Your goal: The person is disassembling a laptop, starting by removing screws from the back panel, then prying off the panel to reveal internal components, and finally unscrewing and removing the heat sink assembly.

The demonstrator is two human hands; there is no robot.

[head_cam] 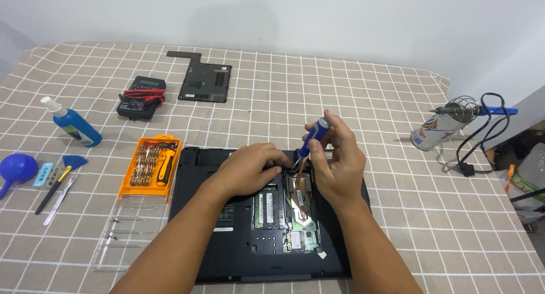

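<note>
The laptop [227,237] lies upside down before me on the checked cloth [340,95], its bay open. My left hand [250,169] presses flat on it; my right hand [335,163] pinches the blue screwdriver [313,136], tip down in the bay.

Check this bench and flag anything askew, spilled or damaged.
Nothing looks spilled or broken. The laptop lies bottom-up with its compartment open, and its black cover panel sits apart at the far side of the table. The right hand holds a blue screwdriver over the opening; the left hand rests beside it.
</note>
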